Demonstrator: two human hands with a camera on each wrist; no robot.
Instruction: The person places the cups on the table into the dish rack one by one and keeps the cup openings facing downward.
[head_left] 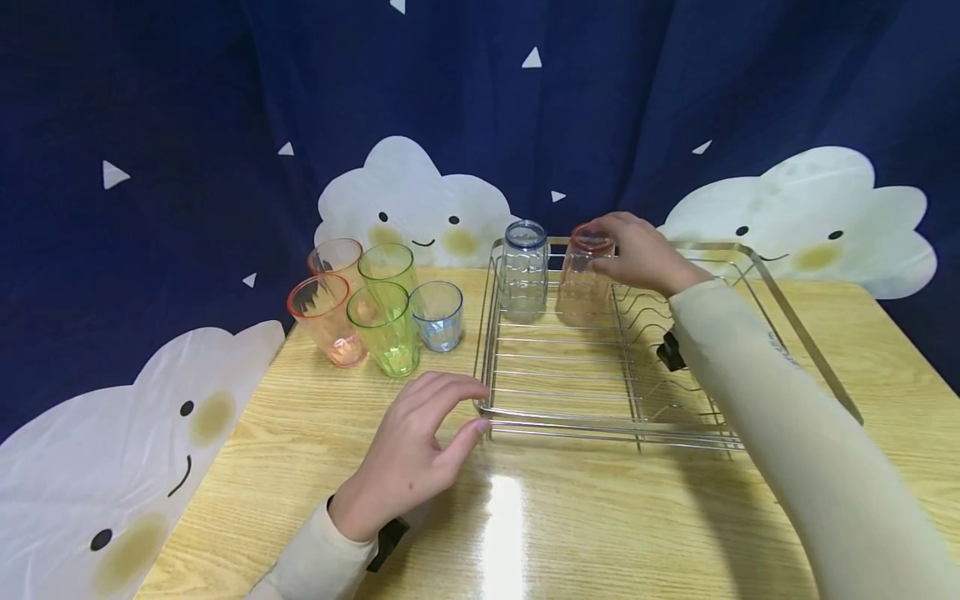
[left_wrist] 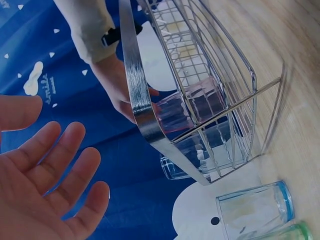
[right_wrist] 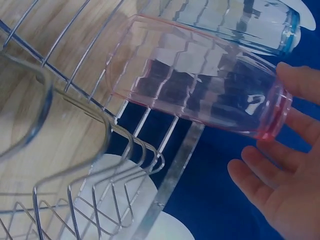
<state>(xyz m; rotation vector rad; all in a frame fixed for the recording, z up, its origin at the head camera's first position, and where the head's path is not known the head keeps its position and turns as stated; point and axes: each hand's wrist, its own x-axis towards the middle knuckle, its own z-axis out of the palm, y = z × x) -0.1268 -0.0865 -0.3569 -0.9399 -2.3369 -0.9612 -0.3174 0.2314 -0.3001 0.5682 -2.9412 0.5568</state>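
On the wire dish rack (head_left: 561,412), a clear pink cup (head_left: 583,287) stands upside down with its red-ringed base up. My right hand (head_left: 641,252) pinches that base between thumb and fingers, the other fingers loosely bent in the right wrist view. A clear blue cup (head_left: 524,279), also upside down, stands just left of it. Relaxed and holding nothing, my left hand (head_left: 416,442) has its thumb and fingertips right by the rack's near left corner.
Left of the rack, upright on the wooden table (head_left: 300,467), are two orange cups (head_left: 330,329), two green cups (head_left: 386,337) and a short blue cup (head_left: 438,321). Wavy wire dividers (head_left: 648,312) fill the rack's right side. A dark blue curtain (head_left: 465,92) hangs behind.
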